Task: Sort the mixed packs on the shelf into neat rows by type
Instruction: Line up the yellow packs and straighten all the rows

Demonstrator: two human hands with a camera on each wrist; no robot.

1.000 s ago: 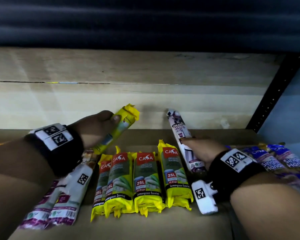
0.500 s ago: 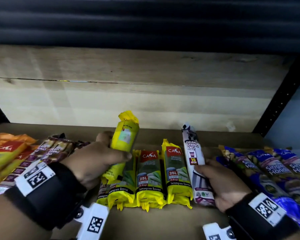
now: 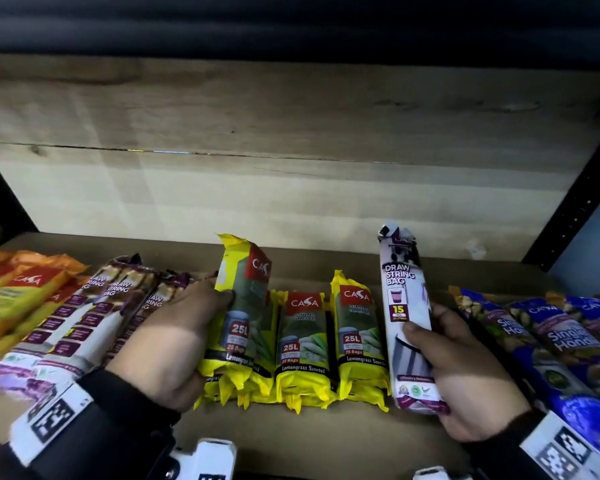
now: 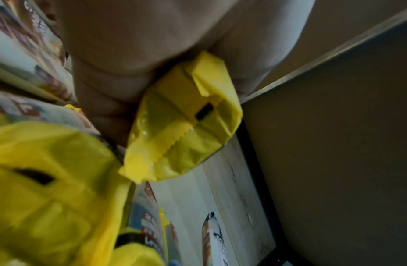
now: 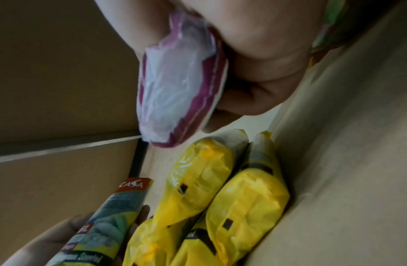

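left hand (image 3: 167, 344): seen nearest the front edge of the shelf (image 3: 291, 441); its fingers and thumb are curled round a yellow pack (image 3: 241, 306), which is held tilted, top end raised toward the back wall (image 3: 291, 188).
right hand (image 3: 465, 372): also near the front edge, wrapped round the lower half of a white drawstring pack (image 3: 404, 306), thumb laid across its front.
yellow pack: a bright yellow wrapper with a red "casa" patch, a grey-green panel, "25l" and a black band reading "lemongrass"; its crimped yellow end is seen close in the left wrist view (image 4: 186, 115).
white drawstring pack: long and narrow, white with purple trim, printed "draw string bag" and a yellow "15"; its purple-edged end is shown in the right wrist view (image 5: 179, 86); it is held tilted just right of the yellow row.
yellow row (image 3: 329, 341): matching yellow packs are laid side by side in the middle of the shelf, touching, between the two hands.
drawstring packs (image 3: 84, 323): like white and purple packs are laid toward the left, beside the left hand.
orange packs (image 3: 18, 292): set at the left edge.
blue packs (image 3: 551, 337): marked "single", laid at the right edge, behind the right hand.
back wall: pale wood boards.
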